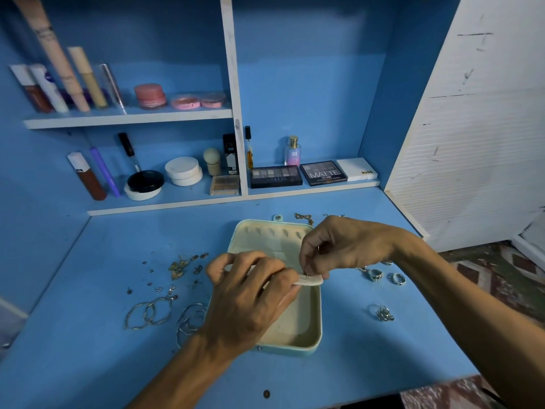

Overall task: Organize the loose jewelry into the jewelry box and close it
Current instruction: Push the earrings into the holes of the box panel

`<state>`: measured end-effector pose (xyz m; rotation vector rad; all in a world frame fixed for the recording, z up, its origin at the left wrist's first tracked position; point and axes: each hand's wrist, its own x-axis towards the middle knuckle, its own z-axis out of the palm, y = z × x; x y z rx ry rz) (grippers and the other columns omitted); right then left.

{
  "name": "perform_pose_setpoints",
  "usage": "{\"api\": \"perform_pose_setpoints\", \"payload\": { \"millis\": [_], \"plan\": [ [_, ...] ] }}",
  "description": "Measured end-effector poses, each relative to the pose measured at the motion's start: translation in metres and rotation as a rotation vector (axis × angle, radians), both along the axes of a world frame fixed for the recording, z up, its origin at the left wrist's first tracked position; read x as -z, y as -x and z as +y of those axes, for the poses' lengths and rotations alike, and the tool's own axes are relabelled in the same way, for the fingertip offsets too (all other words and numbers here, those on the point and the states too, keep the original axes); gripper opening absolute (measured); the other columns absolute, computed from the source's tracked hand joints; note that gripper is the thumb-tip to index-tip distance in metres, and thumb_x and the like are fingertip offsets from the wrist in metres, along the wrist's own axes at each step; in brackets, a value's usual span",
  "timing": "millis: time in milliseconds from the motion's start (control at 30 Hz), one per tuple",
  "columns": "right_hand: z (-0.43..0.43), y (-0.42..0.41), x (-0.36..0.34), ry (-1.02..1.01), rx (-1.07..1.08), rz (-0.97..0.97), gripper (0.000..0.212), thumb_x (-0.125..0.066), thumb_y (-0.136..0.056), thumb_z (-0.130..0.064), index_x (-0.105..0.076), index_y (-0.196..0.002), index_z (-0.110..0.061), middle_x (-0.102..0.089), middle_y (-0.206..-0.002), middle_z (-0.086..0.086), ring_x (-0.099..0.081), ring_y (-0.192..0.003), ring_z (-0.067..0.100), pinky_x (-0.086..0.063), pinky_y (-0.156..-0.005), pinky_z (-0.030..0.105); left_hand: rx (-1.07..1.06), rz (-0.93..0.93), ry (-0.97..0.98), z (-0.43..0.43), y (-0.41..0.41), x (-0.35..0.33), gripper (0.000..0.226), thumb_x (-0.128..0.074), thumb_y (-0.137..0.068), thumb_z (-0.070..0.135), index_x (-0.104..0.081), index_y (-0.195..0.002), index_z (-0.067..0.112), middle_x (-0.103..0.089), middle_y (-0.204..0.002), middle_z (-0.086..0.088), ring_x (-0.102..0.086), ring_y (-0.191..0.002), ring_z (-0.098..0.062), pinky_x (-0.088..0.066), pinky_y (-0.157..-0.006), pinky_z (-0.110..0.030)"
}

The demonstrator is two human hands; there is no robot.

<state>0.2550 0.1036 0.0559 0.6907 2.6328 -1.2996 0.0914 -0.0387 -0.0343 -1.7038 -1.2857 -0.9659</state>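
Pinching the limp cream flap [312, 281] of the open jewelry box [317, 320] at frame centre with my left hand [250, 293], I judge the tiny earring [307, 273] my right hand [345, 246] pinches light, slippery, best held by its post.

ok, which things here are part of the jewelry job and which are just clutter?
Job: jewelry box, hoops, studs, rings, gold chain; left hand pinching cream flap, right hand pinching thin pin.
Clutter: eyeshadow palettes, perfume bottle, compacts, tubes.
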Motion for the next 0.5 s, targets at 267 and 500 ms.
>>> {"api": "perform_pose_setpoints", "payload": {
  "millis": [267,500],
  "plan": [
    [-0.004,0.002,0.001,-0.030,-0.002,-0.016,0.019,-0.063,-0.082,-0.012,-0.071,-0.077,-0.028,-0.069,-0.076,0.006,-0.056,-0.067,0.005,-0.044,-0.064,0.020,0.001,0.008,-0.002,0.000,0.000,0.000,0.025,-0.079,-0.087,0.032,-0.056,-0.095,0.027,-0.066,-0.084,0.010,-0.058,-0.092,-0.016,-0.031,-0.081,-0.041],
    [0.007,-0.010,0.009,0.060,0.051,0.062,0.013,-0.062,-0.096,-0.013,-0.074,-0.096,-0.018,-0.073,-0.086,0.006,-0.072,-0.082,0.018,-0.054,-0.088,0.046,-0.004,-0.008,-0.012,0.000,0.000,-0.001,0.025,-0.079,-0.086,0.033,-0.056,-0.094,0.027,-0.067,-0.083,0.010,-0.058,-0.091,-0.016,-0.031,-0.083,-0.040]
  ]
}}
